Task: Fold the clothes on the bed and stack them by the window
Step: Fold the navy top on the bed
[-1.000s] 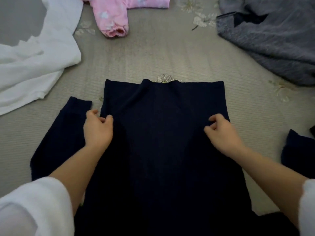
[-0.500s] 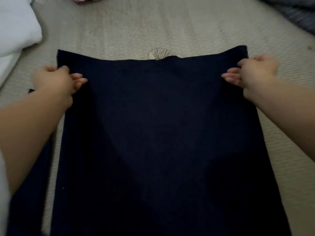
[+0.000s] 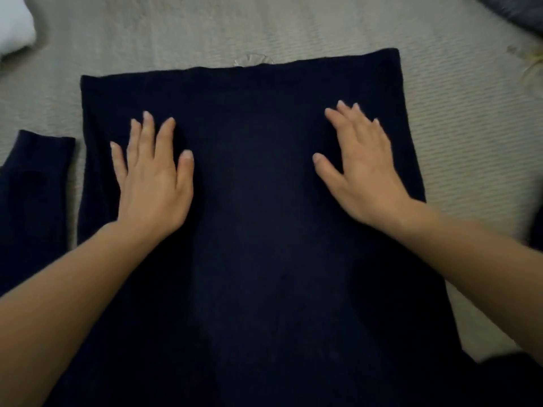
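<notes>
Hands (image 3: 152,189) (image 3: 367,177) flat inside navy garment (image 3: 252,218) edges

Matt navy knit garment (image 3: 258,201); ribbed beige bedcover (image 3: 458,118)

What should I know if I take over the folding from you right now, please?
Hands: left hand and right hand both open, fingers straight, pressing flat on the navy top.
It lies spread on the bed; one sleeve lies out to the left, not folded in.
At the far corners: white garment and grey garment.
Left: fold all, stack by the window, not in view.
</notes>
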